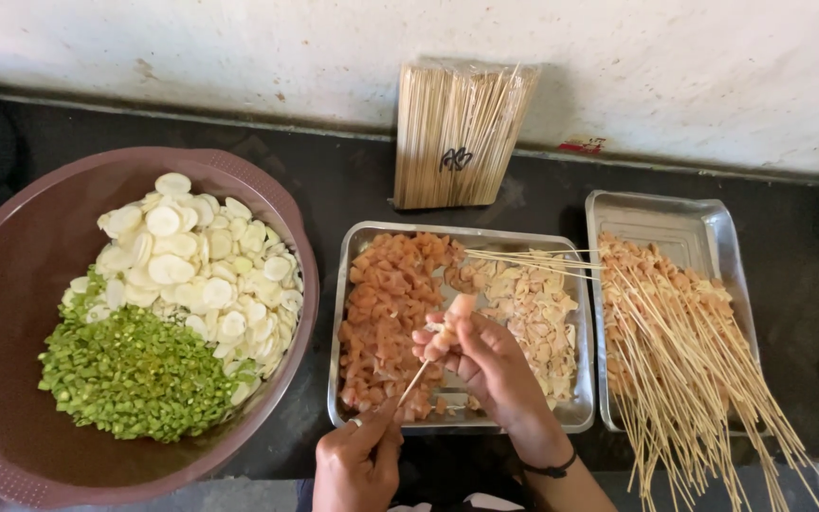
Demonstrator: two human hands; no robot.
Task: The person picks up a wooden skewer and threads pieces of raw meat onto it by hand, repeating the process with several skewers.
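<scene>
My left hand (357, 463) pinches the lower end of a thin bamboo skewer (416, 382) at the near edge of the counter. My right hand (487, 365), a dark band on its wrist, holds small pale food pieces (454, 318) at the skewer's upper end. Both hands hover over a steel tray (575, 414). The tray holds orange-pink pieces (386, 303) on its left side and beige slices (537, 313) on its right.
A second steel tray (656, 223) to the right carries several filled skewers (675, 332). Loose skewers (523, 258) lie across the middle tray's far edge. A wrapped skewer bundle (457, 133) leans on the wall. A large brown bowl (11, 284) on the left holds white slices (206, 261) and chopped greens (135, 374).
</scene>
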